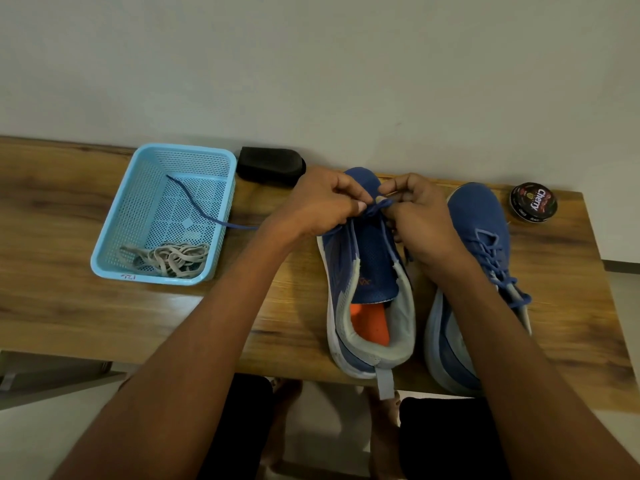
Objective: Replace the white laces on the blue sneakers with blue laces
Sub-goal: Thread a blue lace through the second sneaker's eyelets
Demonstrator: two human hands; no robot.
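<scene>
Two blue sneakers stand on the wooden table, toes pointing away from me. The left sneaker (367, 271) has its tongue exposed and an orange insole showing. My left hand (322, 202) and my right hand (415, 216) both pinch a blue lace (377, 206) over its lowest eyelets near the toe. One end of that lace trails left into the light blue basket (114, 233). The right sneaker (481, 244) is laced with a blue lace. The removed white laces (173, 259) lie bunched in the basket's near corner.
A black sponge block (270, 166) lies behind the basket against the wall. A round tin of shoe polish (533, 201) sits at the table's far right. The table's front edge runs just under the sneakers' heels.
</scene>
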